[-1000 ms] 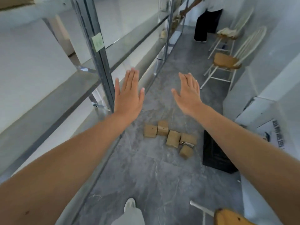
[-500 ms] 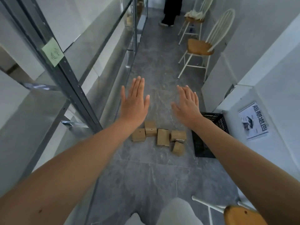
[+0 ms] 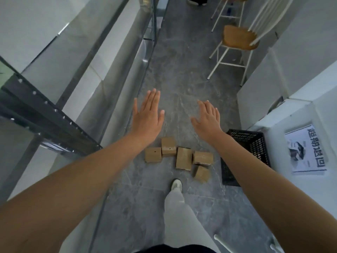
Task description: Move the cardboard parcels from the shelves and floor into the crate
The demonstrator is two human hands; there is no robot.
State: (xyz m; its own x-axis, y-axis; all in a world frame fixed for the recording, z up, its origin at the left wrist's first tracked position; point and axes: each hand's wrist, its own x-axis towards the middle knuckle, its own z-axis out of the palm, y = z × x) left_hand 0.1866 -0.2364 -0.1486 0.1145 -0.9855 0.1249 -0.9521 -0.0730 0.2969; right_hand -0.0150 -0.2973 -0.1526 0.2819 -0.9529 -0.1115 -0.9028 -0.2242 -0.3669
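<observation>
Fingers (image 3: 152, 100) straight and spread on both our hands, nothing held; left hand (image 3: 147, 116) and right hand (image 3: 207, 119) hover palms-down above the floor (image 3: 182, 75). Since a second ago we have stepped along the aisle: the five cardboard parcels (image 3: 183, 158) now sit closer, below our wrists, our shoe (image 3: 176, 184) just short of them. Pickup is near, we judge; nothing visible in the crate (image 3: 255, 143) yet. Parcels small, matte brown, boxy, loosely clustered on polished grey marbled tile. Crate is black plastic lattice, just beside them, right. Metal shelves (image 3: 113, 57) run along our left.
</observation>
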